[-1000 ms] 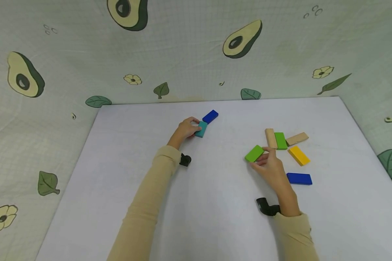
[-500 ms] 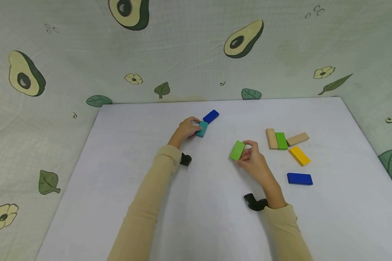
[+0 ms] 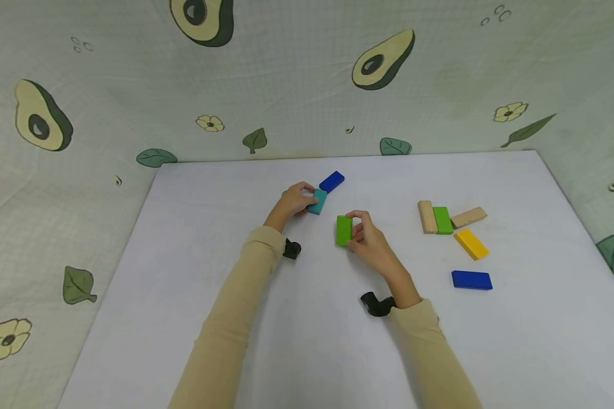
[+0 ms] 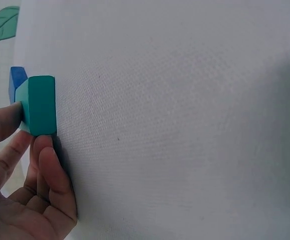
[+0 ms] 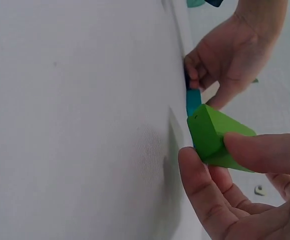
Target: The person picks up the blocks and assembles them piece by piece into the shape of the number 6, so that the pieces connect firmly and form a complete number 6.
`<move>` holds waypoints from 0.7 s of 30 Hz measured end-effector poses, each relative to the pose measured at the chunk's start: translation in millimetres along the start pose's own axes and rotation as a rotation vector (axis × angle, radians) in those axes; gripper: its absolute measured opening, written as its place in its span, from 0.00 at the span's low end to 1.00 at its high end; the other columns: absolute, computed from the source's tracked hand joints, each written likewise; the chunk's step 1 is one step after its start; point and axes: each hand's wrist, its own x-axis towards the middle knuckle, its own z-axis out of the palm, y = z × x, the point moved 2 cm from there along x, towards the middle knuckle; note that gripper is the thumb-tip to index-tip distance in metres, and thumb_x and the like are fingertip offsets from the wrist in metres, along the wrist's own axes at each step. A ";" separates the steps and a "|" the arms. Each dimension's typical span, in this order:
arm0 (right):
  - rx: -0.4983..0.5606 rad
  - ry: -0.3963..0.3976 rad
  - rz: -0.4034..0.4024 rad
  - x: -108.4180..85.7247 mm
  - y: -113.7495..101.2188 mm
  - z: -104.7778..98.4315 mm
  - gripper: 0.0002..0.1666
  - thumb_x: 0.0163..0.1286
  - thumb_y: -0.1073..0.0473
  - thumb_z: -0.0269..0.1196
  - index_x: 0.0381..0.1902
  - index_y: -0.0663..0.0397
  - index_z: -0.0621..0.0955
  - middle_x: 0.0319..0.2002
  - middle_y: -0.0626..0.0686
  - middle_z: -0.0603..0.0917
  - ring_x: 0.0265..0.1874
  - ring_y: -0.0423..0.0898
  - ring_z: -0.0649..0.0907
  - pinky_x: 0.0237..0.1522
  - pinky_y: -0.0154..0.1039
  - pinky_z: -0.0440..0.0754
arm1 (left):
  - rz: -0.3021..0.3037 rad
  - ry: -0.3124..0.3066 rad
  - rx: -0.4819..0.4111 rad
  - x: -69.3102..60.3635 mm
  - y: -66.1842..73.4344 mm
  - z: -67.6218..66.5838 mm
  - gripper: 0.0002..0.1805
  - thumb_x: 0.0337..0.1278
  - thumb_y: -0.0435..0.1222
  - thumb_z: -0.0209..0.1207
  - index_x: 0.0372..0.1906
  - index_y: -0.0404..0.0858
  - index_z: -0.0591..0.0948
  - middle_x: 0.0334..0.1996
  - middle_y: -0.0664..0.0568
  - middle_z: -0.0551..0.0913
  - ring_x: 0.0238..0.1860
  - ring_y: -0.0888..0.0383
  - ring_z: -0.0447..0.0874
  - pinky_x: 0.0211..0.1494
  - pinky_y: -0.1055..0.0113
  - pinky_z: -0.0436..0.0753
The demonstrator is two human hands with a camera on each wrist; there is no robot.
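As I am viewing remotely, fingers of the left hand (image 3: 291, 200) are pinching one teal block (image 3: 320, 196), just nearside of the far blue block (image 3: 332, 182); those of the right hand (image 3: 370, 241) are gripping one green block (image 3: 344, 230), farther nearside.

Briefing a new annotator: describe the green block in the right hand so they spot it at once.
At the white table, find the person's right hand, near the middle. It holds a bright green rectangular block. The other green block lies unheld between two wooden blocks.
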 end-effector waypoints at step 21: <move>-0.018 -0.090 0.019 38.2 -14.5 32.7 0.27 0.64 0.68 0.55 0.60 0.53 0.65 0.35 0.57 0.76 0.34 0.47 0.75 0.37 0.37 0.71 | 0.007 -0.001 -0.019 -5.1 1.5 -2.5 0.22 0.60 0.43 0.57 0.59 0.47 0.72 0.38 0.49 0.74 0.27 0.60 0.70 0.30 0.72 0.72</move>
